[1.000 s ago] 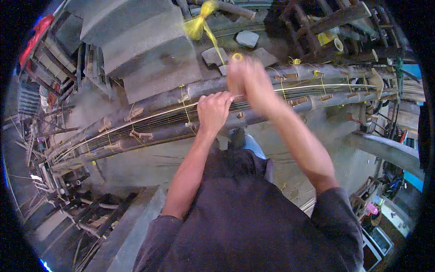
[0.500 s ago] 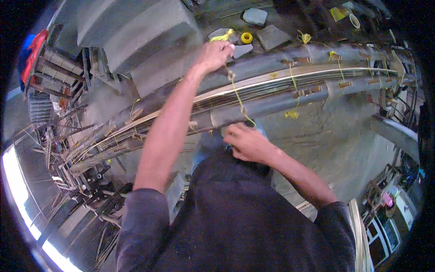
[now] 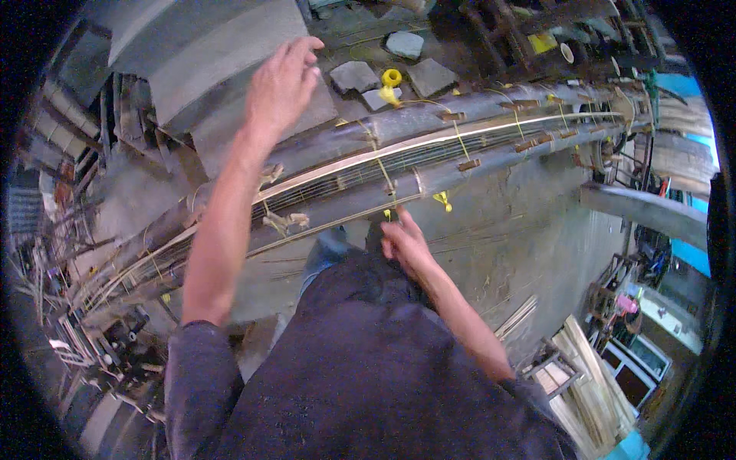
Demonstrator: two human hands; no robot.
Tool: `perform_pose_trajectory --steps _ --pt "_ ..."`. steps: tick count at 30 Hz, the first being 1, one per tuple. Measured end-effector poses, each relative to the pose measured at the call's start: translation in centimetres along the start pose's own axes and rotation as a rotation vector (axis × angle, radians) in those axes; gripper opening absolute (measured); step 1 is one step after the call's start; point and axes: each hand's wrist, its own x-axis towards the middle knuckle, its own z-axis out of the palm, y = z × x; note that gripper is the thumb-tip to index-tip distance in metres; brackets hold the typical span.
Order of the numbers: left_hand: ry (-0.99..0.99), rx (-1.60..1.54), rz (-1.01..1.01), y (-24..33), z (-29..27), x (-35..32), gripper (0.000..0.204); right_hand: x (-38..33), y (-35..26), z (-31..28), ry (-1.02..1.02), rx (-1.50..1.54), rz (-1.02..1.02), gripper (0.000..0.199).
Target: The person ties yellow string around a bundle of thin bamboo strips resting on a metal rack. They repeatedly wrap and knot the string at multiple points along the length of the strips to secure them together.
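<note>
Long frame of two dark round poles point(image 3: 445, 181), pale flat strips point(image 3: 429, 141) between, crosses ahead. Left hand point(image 3: 282, 84) raised beyond it, fingers loosely open, seemingly empty. Right hand point(image 3: 405, 236) part-curled beside nearer pole; grip cannot be told. Frame probably heavy, stiff: hold around bare pole. Strips likely springy.

Right of the left hand point(image 3: 282, 88), a ring-shaped roll point(image 3: 391, 83) is bright yellow among flat grey stone slabs point(image 3: 432, 79). Beyond the right hand point(image 3: 406, 239), a long round pole point(image 3: 448, 176) is dull grey-brown, a long thin strip point(image 3: 399, 148) pale cream, the narrow strands point(image 3: 402, 162) finely striped dark and light. Left of it, trousers point(image 3: 322, 253) show blue.
</note>
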Motion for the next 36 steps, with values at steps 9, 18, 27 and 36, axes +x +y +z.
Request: perform_pose_trajectory --steps 9,18,27,36 --pt "-0.083 -0.169 -0.374 7.6 7.6 -14.1 0.035 -2.0 -27.6 10.9 -0.543 -1.690 -1.071 0.013" --pt "0.085 0.036 -0.143 7.6 9.1 -11.1 0.018 21.5 -17.8 4.5 -0.114 -1.086 -0.480 0.039" --pt "0.029 -0.762 -0.525 9.2 7.0 -10.4 0.030 4.9 -5.8 2.4 -0.685 -1.214 -0.713 0.023" --pt "-0.395 -0.903 -0.900 -2.1 11.7 0.3 0.031 3.4 -8.0 2.7 -0.634 -1.187 -0.900 0.033"
